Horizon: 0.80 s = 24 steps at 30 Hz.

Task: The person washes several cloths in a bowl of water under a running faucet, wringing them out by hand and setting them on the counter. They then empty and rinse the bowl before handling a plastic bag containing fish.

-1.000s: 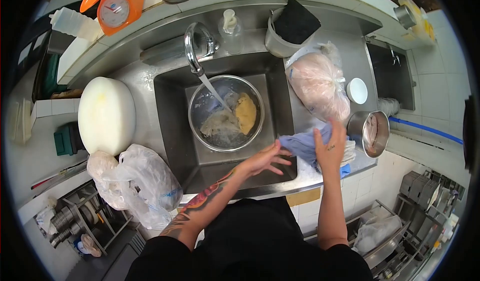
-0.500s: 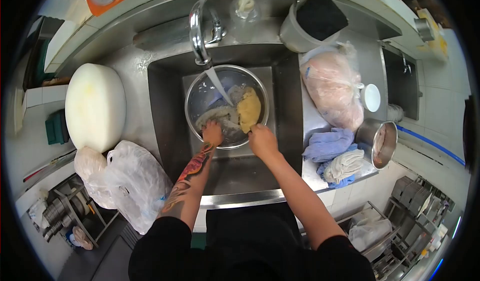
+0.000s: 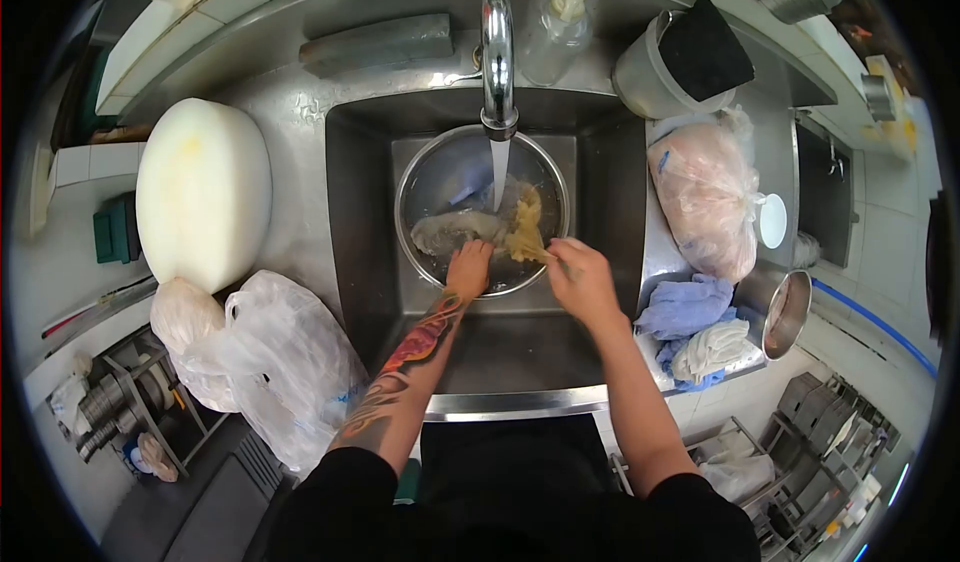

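Observation:
Water runs from the faucet (image 3: 497, 62) into a round metal bowl (image 3: 403, 224) standing in the sink (image 3: 490, 357). In the bowl lie a greyish, translucent wet cloth (image 3: 445, 230), something bluish and a yellow cloth (image 3: 525, 224). My left hand (image 3: 469, 267) reaches over the near rim onto the greyish cloth, its fingertips hidden in the water. At the near right rim, my right hand (image 3: 582, 277) pinches a corner of the yellow cloth, which stretches from the fingers into the water.
Left of the sink are a thick white round block (image 3: 203, 197) and plastic bags (image 3: 290, 362). To the right sit a bag of pinkish contents (image 3: 705, 197), blue cloths (image 3: 685, 307), a metal pot (image 3: 775, 312) and a bucket (image 3: 640, 77). A pump bottle (image 3: 557, 37) stands behind.
The view has shifted, so the sink appears further right. The yellow cloth has gone from a rounded bulge to a narrower, crumpled shape, pulled toward my right hand.

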Tool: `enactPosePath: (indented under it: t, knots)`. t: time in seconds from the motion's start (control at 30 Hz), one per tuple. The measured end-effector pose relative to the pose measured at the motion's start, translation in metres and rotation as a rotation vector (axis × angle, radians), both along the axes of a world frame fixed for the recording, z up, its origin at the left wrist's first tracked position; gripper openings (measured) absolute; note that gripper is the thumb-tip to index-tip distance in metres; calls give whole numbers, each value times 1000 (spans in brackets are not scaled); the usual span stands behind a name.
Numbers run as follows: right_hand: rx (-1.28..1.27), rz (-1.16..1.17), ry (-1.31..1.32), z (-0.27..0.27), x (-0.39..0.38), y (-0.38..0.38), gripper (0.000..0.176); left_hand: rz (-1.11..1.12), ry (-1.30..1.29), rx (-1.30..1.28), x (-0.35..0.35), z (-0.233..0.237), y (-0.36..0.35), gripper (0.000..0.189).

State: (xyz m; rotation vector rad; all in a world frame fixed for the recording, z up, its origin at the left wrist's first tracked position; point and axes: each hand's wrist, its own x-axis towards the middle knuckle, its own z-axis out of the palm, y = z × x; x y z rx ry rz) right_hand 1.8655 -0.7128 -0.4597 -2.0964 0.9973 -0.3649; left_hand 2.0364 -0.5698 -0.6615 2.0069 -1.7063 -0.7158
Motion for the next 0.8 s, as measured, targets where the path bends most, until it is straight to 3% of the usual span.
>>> enactPosePath:
  t: [0.07, 0.1, 0.17, 0.2, 0.23, 0.27, 0.33, 0.37, 0.4, 0.47, 0.5, 0.53, 0.6, 0.63, 0.67, 0.73, 0.8]
  knots:
    - [-52, -2, -89, 55, -8, -3, 5, 50, -150, 364, -9, -15, 3, 27]
    - [-42, 24, -182, 79, -12, -4, 4, 48, -148, 360, -11, -9, 2, 27]
    - [-31, 52, -278, 101, -18, 0, 4, 256, 82, 213, -10, 20, 0, 17]
    - [73, 43, -370, 106, -22, 4, 5, 254, 78, 212, -8, 45, -4, 17]
    - [181, 34, -460, 111, -25, 6, 7, 306, 235, 125, -6, 78, -8, 15]
    - [182, 32, -462, 117, -25, 8, 7, 357, 392, 37, -6, 111, -11, 14]
    - [326, -42, -357, 128, -15, 13, 9, 325, 441, -47, -3, 168, -9, 14]
    - [338, -106, -412, 115, -7, 18, 23, 293, 492, -132, 0, 193, -8, 14]
    - [334, -105, -417, 118, -1, 14, 23, 290, 487, -136, 4, 216, -8, 14]
    - [618, 39, -339, 122, 9, 1, 41, 274, 627, -175, 12, 252, -6, 15]
    - [647, 150, -280, 119, 14, -5, 63, 275, 624, -175, 14, 267, -8, 15]
    - [647, 153, -283, 105, 19, -6, 63, 234, 653, -170, 18, 279, -10, 15]
    - [367, 344, -421, 55, 28, -1, 45, 199, 683, -166, 22, 282, -12, 15]
    - [382, 379, -313, 35, 26, -4, 26, 184, 613, -199, 25, 277, -13, 16]
    - [382, 382, -311, 17, 28, -5, 26, 168, 543, -232, 27, 271, -14, 16]
    - [595, 223, -105, -23, 33, -8, 18, 248, 480, -185, 35, 246, -13, 15]
    - [532, 154, -55, -86, 40, -5, 17, 328, 414, -128, 37, 209, -6, 14]
